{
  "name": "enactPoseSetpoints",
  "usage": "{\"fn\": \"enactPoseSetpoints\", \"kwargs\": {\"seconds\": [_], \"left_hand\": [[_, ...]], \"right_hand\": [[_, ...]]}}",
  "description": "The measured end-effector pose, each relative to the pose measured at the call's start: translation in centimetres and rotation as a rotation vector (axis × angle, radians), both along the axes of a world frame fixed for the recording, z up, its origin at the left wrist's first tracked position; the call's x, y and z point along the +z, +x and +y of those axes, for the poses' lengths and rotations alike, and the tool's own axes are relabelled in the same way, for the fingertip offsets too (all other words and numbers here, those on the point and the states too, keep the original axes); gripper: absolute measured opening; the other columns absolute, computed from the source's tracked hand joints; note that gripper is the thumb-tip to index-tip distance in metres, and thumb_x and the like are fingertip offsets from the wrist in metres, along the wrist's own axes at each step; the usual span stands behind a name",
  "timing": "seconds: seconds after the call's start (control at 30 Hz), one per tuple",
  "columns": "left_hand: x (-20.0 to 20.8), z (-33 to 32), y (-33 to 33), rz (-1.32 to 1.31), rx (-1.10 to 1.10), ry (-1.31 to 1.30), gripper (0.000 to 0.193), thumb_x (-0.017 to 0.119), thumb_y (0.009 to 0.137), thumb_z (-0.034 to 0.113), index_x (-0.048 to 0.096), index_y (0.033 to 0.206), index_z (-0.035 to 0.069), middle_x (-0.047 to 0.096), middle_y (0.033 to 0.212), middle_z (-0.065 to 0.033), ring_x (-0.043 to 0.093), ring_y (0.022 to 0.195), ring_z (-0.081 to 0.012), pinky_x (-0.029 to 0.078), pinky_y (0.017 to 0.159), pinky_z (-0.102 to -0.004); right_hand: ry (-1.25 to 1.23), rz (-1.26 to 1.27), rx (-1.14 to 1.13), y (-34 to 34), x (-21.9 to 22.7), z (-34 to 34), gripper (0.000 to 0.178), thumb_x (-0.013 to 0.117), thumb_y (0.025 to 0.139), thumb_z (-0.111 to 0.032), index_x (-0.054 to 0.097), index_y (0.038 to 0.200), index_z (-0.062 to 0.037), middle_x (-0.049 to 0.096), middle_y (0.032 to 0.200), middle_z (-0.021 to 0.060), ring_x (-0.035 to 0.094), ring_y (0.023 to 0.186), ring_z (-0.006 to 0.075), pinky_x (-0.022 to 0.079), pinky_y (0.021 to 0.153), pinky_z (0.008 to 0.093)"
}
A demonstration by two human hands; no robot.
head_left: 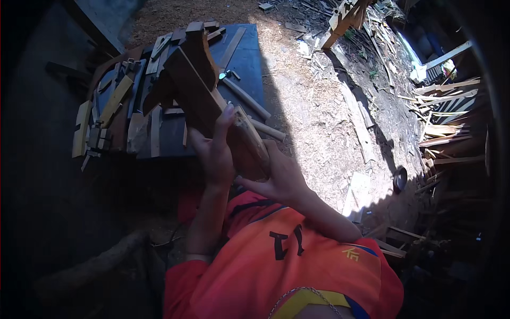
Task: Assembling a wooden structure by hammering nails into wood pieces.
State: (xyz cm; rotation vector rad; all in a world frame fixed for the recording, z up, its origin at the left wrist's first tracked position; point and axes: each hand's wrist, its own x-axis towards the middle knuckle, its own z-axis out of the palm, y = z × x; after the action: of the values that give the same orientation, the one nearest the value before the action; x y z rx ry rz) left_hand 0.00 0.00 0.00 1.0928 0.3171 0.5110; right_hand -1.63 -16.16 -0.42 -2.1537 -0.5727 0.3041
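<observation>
Both my hands hold a shaped wooden piece (195,90), brown with a pale edge along one side. It is tilted, its far end reaching up over the workbench and its near end close to my body. Two curved parts spread to either side near its far end. My left hand (217,157) is wrapped around its left side, thumb lying along the top edge. Closed on the near end from the right is my right hand (284,173). The palm sides of both hands are hidden.
Beyond the piece, a dark workbench (249,45) carries wood offcuts, tools and several round wooden rods (247,97). Wood chips cover the sunlit ground (313,138). Stacked timber (446,130) lines the right side, near a dark round bowl-like object (400,179). A post (340,29) stands at the back.
</observation>
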Motion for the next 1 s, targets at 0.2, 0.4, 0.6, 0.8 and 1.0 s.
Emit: {"fn": "enactPoseSetpoints", "kwargs": {"seconds": [0.2,0.4,0.6,0.8,1.0], "left_hand": [[-0.3,-0.3,-0.6,0.007,0.038,-0.029,0.054,0.078,0.094,0.021,0.054,0.138,0.002,0.061,0.12,-0.0054,0.062,0.108,-0.0136,0.049,0.098,-0.031],[-1.7,1.8,-1.4,0.016,0.027,-0.068,0.051,0.077,0.095,0.017,0.054,0.139,0.003,0.062,0.118,-0.0035,0.062,0.104,-0.012,0.051,0.094,-0.0299],[-1.2,1.6,-1.3,0.066,0.049,-0.024,0.05,0.078,0.096,0.018,0.055,0.137,0.003,0.063,0.118,-0.0055,0.064,0.105,-0.0131,0.053,0.092,-0.0312],[-1.7,-0.6,-0.6,0.138,-0.02,0.123,0.054,0.081,0.094,0.019,0.055,0.136,-0.001,0.063,0.123,-0.0088,0.065,0.109,-0.0178,0.054,0.095,-0.0328],[-1.0,-4.6,0.2,0.069,-0.195,0.361,0.069,0.083,0.093,0.022,0.047,0.145,-0.004,0.056,0.138,-0.0122,0.057,0.126,-0.0237,0.045,0.108,-0.0369]], "right_hand": [[-0.119,0.079,-0.007,-0.4,-0.9,0.1,0.078,0.086,0.08,-0.045,0.045,0.13,-0.0011,0.072,0.098,0.0269,0.073,0.089,0.0484,0.06,0.076,0.0535],[-0.099,0.116,0.057,-0.7,-2.0,1.5,0.078,0.085,0.08,-0.044,0.041,0.126,0.0022,0.067,0.105,0.0343,0.07,0.094,0.0529,0.059,0.079,0.0571],[0.036,-0.057,-0.038,-1.2,-2.9,2.5,0.093,0.088,0.076,-0.037,0.036,0.142,0.0031,0.065,0.115,0.0316,0.07,0.101,0.0491,0.059,0.082,0.0533],[-0.025,-0.188,-0.164,-1.6,-4.0,2.2,0.094,0.085,0.077,-0.032,0.032,0.149,-0.0018,0.061,0.121,0.0261,0.068,0.105,0.0463,0.058,0.087,0.0512],[-0.091,0.123,-0.296,-1.3,-3.4,-0.1,0.091,0.08,0.083,-0.034,0.029,0.151,-0.0034,0.058,0.13,0.0274,0.067,0.11,0.0496,0.056,0.092,0.0541]]}}
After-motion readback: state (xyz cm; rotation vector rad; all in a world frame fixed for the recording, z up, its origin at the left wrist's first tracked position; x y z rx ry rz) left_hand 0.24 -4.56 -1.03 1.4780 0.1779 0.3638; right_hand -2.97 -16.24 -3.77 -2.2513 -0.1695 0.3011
